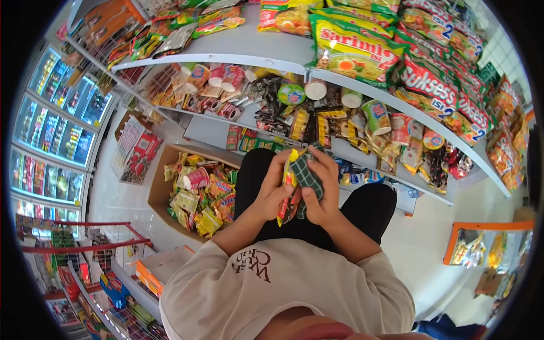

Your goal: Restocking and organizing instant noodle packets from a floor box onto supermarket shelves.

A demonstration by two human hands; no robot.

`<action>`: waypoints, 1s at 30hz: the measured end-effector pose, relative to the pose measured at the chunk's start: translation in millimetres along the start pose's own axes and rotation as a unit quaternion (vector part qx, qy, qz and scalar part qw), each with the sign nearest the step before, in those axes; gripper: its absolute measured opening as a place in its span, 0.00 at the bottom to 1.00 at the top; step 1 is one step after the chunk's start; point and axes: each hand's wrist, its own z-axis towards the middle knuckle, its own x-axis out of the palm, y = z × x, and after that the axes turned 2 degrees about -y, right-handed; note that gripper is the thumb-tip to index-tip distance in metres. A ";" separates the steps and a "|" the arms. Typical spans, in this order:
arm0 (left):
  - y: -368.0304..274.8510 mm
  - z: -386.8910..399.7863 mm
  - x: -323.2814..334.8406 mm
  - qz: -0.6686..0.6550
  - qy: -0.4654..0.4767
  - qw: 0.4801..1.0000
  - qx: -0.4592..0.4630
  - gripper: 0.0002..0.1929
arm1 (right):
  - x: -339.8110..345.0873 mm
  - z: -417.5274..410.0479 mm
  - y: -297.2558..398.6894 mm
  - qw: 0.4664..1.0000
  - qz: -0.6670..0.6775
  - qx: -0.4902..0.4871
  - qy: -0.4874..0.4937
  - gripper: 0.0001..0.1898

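My left hand [274, 189] grips a yellow and red noodle packet [290, 199] above my lap. In my right hand [325, 185] is a dark green checked cloth [307, 172], pressed against the packet's side. Beside my left knee stands an open cardboard box [159, 191] filled with instant noodle packets [221, 187] and a pink noodle cup [196, 178]. Ahead of my hands, a lower shelf [255, 123] holds jumbled sachets and noodle cups, among them a green cup [376, 117].
An upper grey shelf [272, 49] with large noodle packs [357, 53] curves across the front. Glass-door coolers [55, 123] line the far left. A red-rimmed wire rack [85, 246] is at lower left, an orange-edged display [488, 227] at right.
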 end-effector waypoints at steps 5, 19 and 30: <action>-2.9 -12.8 -7.8 0.060 0.041 0.996 0.050 0.33 | 7.7 9.1 -13.1 0.993 0.090 0.081 0.000 0.23; -5.1 -11.0 -13.4 0.043 -0.009 0.998 0.033 0.36 | 12.7 5.8 -14.1 0.999 0.023 0.041 0.015 0.22; 2.3 -8.5 -8.2 0.009 -0.027 1.000 -0.013 0.43 | 22.2 -10.8 -4.2 1.000 -0.001 0.000 -0.006 0.25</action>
